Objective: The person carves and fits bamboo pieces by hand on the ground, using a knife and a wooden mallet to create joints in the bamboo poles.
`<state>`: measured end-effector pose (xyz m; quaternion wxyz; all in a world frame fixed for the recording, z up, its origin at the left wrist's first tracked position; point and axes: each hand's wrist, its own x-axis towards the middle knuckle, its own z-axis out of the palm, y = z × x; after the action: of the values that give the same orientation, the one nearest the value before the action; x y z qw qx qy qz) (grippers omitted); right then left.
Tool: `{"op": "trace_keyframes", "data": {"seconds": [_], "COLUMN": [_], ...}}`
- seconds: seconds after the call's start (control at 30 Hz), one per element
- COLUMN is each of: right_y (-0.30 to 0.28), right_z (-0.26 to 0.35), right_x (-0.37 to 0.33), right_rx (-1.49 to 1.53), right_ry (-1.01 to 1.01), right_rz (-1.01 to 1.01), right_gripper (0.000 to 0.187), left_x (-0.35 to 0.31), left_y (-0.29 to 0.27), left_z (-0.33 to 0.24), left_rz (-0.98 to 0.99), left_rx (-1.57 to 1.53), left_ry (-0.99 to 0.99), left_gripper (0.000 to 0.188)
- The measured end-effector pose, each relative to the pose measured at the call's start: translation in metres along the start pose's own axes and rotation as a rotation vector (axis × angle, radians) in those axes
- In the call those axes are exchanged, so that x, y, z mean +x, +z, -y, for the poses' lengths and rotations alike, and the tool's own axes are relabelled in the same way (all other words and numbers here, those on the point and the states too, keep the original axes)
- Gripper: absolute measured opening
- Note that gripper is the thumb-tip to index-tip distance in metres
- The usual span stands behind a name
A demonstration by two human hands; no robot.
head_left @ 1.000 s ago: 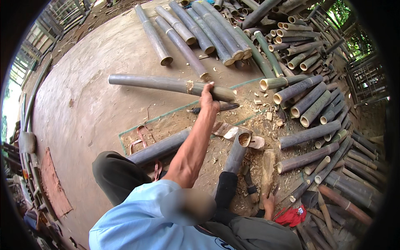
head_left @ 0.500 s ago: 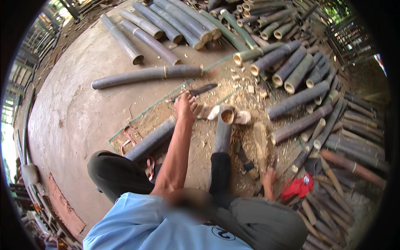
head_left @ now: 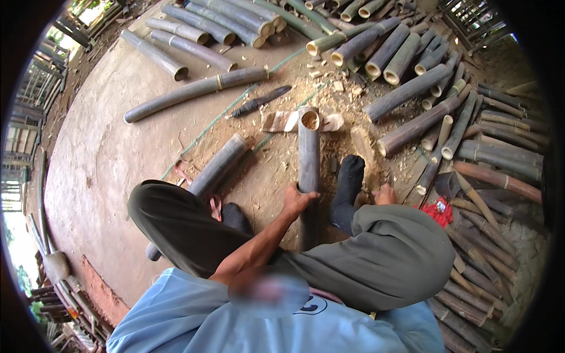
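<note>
My left hand point(head_left: 299, 200) is closed around the lower part of a grey bamboo tube point(head_left: 309, 154) between my legs. The tube's far cut end, with a hollow brown inside, rests over a pale wooden block point(head_left: 281, 122). Beyond the block a dark-bladed knife point(head_left: 259, 101) lies on the floor, with no hand on it. My right hand point(head_left: 385, 195) is beside my right knee, fingers curled; the leg partly covers it and what it holds cannot be made out. A second bamboo tube point(head_left: 220, 165) lies left of my hands, partly under my left leg.
A long bamboo tube point(head_left: 197, 94) lies across the floor ahead. Stacked bamboo tubes point(head_left: 406, 62) fill the far right and right side. Wood shavings point(head_left: 353, 97) cover the floor around the block. A red cloth or packet point(head_left: 438, 212) lies right of my knee.
My left hand has left the knife and come back to grip the bamboo tube. My right leg has shifted, its dark-socked foot now beside the tube. The head view has also shifted.
</note>
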<state>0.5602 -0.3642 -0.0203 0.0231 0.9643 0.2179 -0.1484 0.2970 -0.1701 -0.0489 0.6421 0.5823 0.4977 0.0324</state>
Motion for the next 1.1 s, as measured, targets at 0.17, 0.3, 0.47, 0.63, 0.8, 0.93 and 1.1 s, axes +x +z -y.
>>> {"op": "trace_keyframes", "data": {"seconds": [0.17,0.3,0.47,0.63,0.8,0.93,1.1], "right_y": [0.005,0.007,0.016,0.018,0.001,-0.006,-0.041], "right_z": [0.007,0.006,-0.025,-0.005,-0.017,0.004,0.012], "right_x": [0.000,-0.001,0.001,-0.002,-0.001,-0.004,0.017], "right_rx": [-0.007,0.038,0.043,0.051,0.045,0.014,-0.186], "right_ry": [0.031,-0.082,-0.122,-0.120,-0.131,-0.090,-0.115], "right_rz": [0.066,-0.040,-0.051,-0.083,-0.027,0.077,0.205], "right_gripper": [0.034,0.036,0.035,0.035,0.038,0.040,0.038], "left_x": [0.046,0.104,0.103,0.106,0.112,0.126,0.108], "left_y": [-0.027,-0.036,-0.025,-0.041,-0.041,-0.061,-0.051], "left_z": [-0.048,-0.075,-0.068,-0.067,-0.080,-0.079,-0.098], "left_rz": [0.033,-0.028,0.047,0.055,0.150,0.103,0.076], "left_rx": [-0.181,-0.147,-0.193,-0.223,-0.028,0.374,0.532], "left_ry": [0.176,0.078,0.102,0.072,0.022,0.130,0.096], "left_gripper": [0.057,0.056,0.054,0.054,0.062,0.091,0.089]}}
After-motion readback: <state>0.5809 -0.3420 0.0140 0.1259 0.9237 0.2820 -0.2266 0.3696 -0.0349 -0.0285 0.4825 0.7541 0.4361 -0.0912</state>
